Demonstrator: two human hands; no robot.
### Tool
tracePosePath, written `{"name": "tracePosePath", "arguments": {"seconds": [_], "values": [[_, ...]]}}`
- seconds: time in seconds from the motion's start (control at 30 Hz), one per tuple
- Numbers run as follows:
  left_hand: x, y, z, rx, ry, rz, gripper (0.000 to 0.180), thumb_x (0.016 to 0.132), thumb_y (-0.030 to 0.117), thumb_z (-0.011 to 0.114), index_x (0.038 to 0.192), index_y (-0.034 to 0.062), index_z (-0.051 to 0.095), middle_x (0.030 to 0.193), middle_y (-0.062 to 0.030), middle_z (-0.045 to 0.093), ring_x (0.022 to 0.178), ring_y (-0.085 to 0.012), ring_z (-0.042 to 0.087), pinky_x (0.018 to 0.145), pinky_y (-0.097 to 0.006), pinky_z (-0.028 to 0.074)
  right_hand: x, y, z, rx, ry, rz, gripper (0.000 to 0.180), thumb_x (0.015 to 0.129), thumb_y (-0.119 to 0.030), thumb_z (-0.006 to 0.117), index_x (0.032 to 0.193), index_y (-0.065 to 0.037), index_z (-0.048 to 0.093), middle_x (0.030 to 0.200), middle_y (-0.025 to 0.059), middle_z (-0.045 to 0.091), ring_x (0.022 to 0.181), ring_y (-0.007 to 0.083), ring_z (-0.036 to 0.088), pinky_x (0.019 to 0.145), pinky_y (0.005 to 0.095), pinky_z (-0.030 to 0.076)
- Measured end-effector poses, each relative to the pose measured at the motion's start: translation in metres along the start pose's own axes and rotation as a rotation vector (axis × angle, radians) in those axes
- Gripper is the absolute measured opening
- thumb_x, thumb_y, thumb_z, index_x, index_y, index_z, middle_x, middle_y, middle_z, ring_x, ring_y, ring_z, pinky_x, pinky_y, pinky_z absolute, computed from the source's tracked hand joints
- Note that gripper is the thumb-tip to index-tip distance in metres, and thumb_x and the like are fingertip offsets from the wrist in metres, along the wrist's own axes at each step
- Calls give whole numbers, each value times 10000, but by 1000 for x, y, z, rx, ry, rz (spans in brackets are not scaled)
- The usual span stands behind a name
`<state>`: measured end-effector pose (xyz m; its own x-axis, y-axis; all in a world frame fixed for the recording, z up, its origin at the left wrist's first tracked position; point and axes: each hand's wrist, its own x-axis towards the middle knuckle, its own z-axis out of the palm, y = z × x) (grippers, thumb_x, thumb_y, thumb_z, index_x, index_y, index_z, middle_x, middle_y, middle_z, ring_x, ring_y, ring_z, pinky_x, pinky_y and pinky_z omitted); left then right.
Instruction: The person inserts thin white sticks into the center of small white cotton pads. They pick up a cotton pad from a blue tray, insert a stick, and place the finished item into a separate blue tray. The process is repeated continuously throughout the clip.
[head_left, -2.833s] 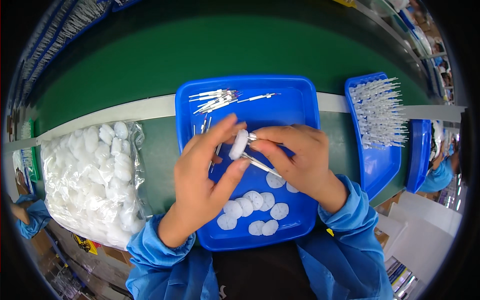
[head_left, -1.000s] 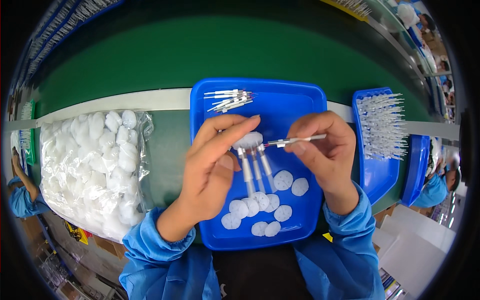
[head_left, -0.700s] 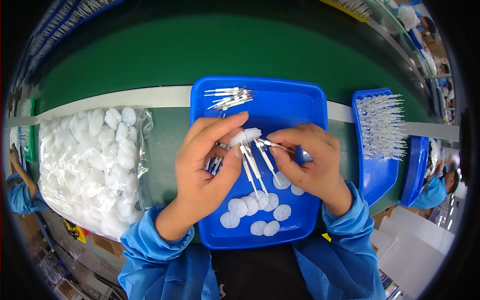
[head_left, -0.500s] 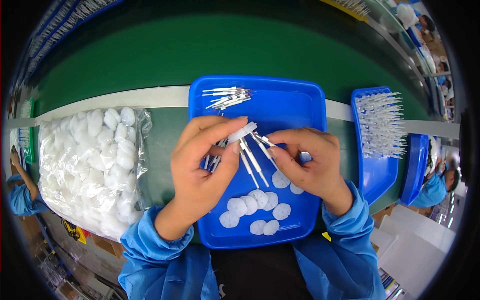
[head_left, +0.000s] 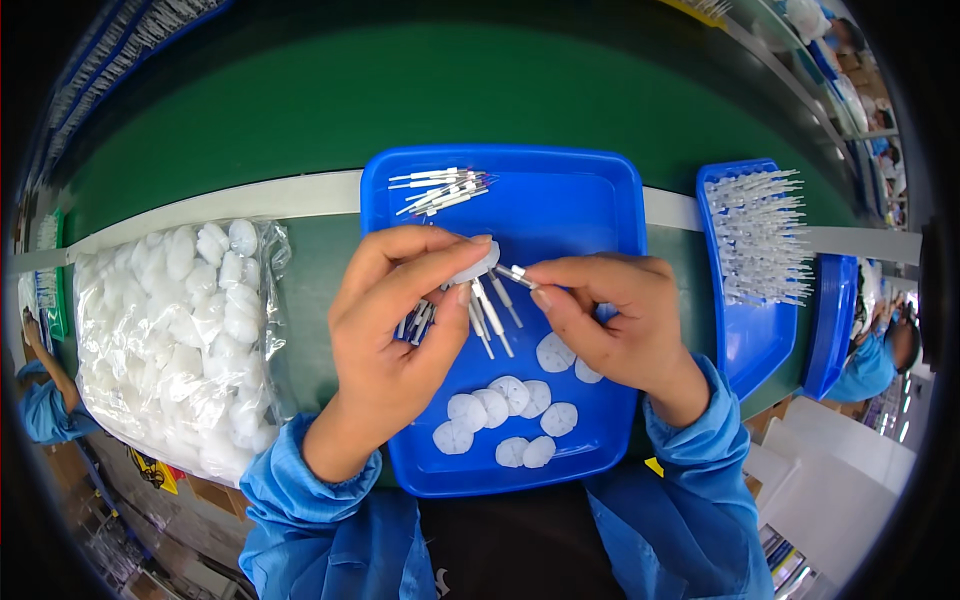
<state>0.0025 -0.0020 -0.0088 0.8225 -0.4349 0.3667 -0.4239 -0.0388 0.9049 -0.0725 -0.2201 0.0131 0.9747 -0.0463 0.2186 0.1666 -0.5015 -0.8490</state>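
Note:
Over the blue tray [head_left: 620, 240], my left hand [head_left: 400, 300] pinches a round white plastic disc [head_left: 478, 262] between thumb and fingers. Several thin white rods [head_left: 495, 318] hang down from the disc's underside. My right hand [head_left: 615, 315] is closed on another thin white rod with a metallic part [head_left: 517, 276], one end close to the disc's edge. Whether that end touches the disc I cannot tell. Loose discs [head_left: 510, 395] lie in the near half of the tray. A bunch of rods [head_left: 445, 188] rests in its far left corner, and more lie partly hidden behind my left hand.
On the left lies a clear bag [head_left: 180, 340] full of white discs. To the right, a blue tray [head_left: 750, 350] holds many discs with rods standing up; another blue tray [head_left: 835, 320] is beside it. Other people in blue sleeves [head_left: 865, 375] appear at both sides.
The rod in my right hand has turned from slanting downward to nearly level, its end beside the disc. My left hand has tilted the disc and shifted slightly left.

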Motion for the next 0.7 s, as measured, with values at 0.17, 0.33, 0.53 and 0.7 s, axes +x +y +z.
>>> {"name": "tracePosePath", "arguments": {"seconds": [0.17,0.33,0.53,0.7], "values": [[-5,0,2,-62,6,-88,410,903,-130,716,1276,22,795,1239,-134,702,1025,-182,718,784,-262,605,3,-3,5,-126,-4,-30,153,903,-98,860,1045,-69,809,665,38,705,522,173,661,513,298,495],[2,1,-1,101,-70,27,399,905,-82,739,1285,28,794,1252,-166,780,990,-220,764,786,-294,609,2,8,9,-289,42,-152,148,878,-170,882,962,-102,780,710,38,741,564,225,698,566,341,525],[1,8,0,296,-79,85,361,895,-54,763,1246,16,808,1070,-163,830,824,-248,794,744,-327,615,2,0,11,-480,147,-231,149,858,-169,883,954,-109,787,717,17,741,595,206,707,592,333,524],[-5,9,4,246,-37,28,351,881,-53,778,1223,12,817,971,-163,828,721,-257,789,683,-329,610,0,4,10,-610,149,-403,174,819,-156,843,970,-87,789,760,1,739,624,170,697,613,319,521]]}}
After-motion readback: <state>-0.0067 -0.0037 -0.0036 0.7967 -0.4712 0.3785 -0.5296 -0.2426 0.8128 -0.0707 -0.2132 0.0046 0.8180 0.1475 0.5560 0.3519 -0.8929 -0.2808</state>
